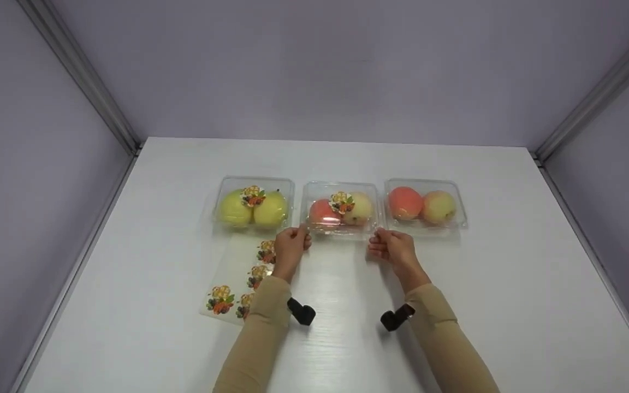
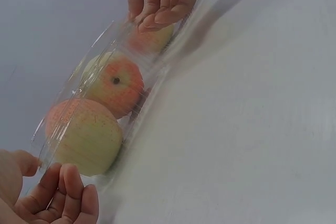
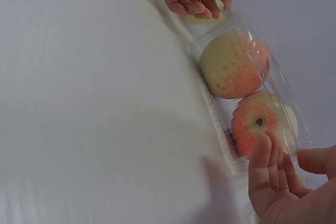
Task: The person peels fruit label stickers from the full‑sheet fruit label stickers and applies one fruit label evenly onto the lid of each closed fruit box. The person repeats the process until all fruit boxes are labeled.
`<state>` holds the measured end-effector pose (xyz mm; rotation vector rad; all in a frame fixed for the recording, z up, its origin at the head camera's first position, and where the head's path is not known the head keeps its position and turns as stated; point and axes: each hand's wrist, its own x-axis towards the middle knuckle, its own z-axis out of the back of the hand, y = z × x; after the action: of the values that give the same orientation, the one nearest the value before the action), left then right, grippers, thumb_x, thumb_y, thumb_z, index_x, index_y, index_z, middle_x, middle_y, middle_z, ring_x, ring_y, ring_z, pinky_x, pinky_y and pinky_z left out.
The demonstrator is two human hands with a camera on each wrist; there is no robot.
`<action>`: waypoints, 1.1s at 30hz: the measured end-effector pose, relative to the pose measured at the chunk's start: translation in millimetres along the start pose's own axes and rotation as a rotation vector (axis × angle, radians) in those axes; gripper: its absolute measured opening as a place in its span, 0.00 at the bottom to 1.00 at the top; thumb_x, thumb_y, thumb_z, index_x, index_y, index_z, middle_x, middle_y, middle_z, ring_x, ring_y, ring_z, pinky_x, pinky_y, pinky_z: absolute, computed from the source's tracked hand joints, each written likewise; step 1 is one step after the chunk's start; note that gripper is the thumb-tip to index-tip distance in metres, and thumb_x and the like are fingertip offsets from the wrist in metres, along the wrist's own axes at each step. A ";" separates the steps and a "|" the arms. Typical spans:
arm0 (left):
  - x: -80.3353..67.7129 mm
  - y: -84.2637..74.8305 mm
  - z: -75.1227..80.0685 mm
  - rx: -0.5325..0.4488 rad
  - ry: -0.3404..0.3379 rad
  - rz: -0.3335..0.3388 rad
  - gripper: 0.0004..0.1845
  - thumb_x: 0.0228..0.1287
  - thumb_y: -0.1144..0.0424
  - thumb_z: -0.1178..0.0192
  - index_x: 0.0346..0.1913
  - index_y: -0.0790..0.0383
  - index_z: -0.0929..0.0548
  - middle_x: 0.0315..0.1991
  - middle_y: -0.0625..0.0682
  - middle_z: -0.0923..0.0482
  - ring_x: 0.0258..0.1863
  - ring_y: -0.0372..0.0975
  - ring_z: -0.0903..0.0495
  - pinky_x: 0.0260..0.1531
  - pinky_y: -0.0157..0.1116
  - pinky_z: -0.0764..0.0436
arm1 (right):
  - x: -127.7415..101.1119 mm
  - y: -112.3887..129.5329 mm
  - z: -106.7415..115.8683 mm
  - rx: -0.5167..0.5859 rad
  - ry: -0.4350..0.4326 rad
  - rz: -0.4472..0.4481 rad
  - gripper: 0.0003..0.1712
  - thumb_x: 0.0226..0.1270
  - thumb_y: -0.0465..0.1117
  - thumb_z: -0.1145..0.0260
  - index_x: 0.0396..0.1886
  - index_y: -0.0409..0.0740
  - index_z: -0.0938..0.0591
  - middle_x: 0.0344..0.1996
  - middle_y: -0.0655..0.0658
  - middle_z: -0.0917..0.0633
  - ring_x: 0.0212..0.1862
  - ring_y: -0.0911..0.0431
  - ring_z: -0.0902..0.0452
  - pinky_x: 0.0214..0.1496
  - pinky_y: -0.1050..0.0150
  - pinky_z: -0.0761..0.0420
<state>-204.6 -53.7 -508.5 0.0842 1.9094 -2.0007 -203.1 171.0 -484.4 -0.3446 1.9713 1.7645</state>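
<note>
A clear plastic fruit box [image 1: 342, 230] with a fruit sticker [image 1: 342, 202] on its lid stands in the middle, two red-and-yellow apples [image 2: 86, 137] inside. At its front left corner, my left hand [image 1: 291, 244] pinches the lid's edge between thumb and fingers. My right hand [image 1: 396, 251] does the same at the front right corner. Seen in the right wrist view, the thumb [image 3: 315, 160] lies on the outer side of the clear lid rim, with the fingertips opposite it. The lid looks raised along its front edge in both wrist views.
Left of the middle box is a stickered clear box with two yellow-green pears [image 1: 270, 210]. On the right stands another clear box with two apples [image 1: 405, 203], its lid without a sticker. A sticker sheet [image 1: 226, 275] lies partly under the left forearm. Walls surround the white table [image 1: 511, 305].
</note>
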 end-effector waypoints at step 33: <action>-5.7 1.5 -3.9 -0.051 0.015 -0.011 0.21 0.74 0.53 0.50 0.40 0.71 0.19 0.30 0.52 0.18 0.26 0.32 0.21 0.35 0.30 0.17 | 0.8 -3.6 -2.8 0.052 -0.060 0.012 0.18 0.76 0.44 0.49 0.41 0.31 0.24 0.17 0.52 0.17 0.22 0.63 0.19 0.29 0.70 0.16</action>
<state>-199.6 -48.6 -508.5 0.0755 1.9725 -1.9623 -202.6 167.9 -487.8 -0.2603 1.9769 1.7070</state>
